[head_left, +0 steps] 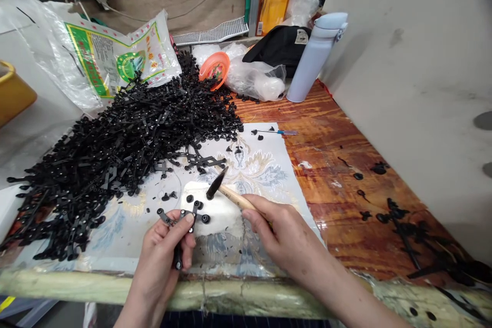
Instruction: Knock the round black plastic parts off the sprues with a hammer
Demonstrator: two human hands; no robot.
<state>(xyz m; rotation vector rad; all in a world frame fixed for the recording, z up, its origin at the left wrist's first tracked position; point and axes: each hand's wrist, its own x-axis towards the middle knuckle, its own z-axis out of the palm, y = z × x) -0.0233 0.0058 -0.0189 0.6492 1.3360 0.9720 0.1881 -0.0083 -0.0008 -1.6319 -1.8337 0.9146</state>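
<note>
Left hand [167, 242]: fingers pinching a black jointed linkage [196, 207], apparently plastic, at the left edge of the white pad [225, 223]. Right hand [277, 220], right of pad: fingers grasping wooden-handled hammer [231, 197].

A patterned cloth [284, 195] lies on a wooden table [319, 128]. Above the cloth's near half, a person's left hand [167, 241] pinches a black linkage [195, 209], and the right hand [274, 223] grips a hammer [233, 197] by its wooden handle, the dark head over a white pad [226, 215] at the cloth's middle. A heap of black parts [142, 123] covers the cloth's left side. Past the cloth's far right corner stands a pale blue bottle [315, 59]; past its far left, a printed bag [107, 61].
</note>
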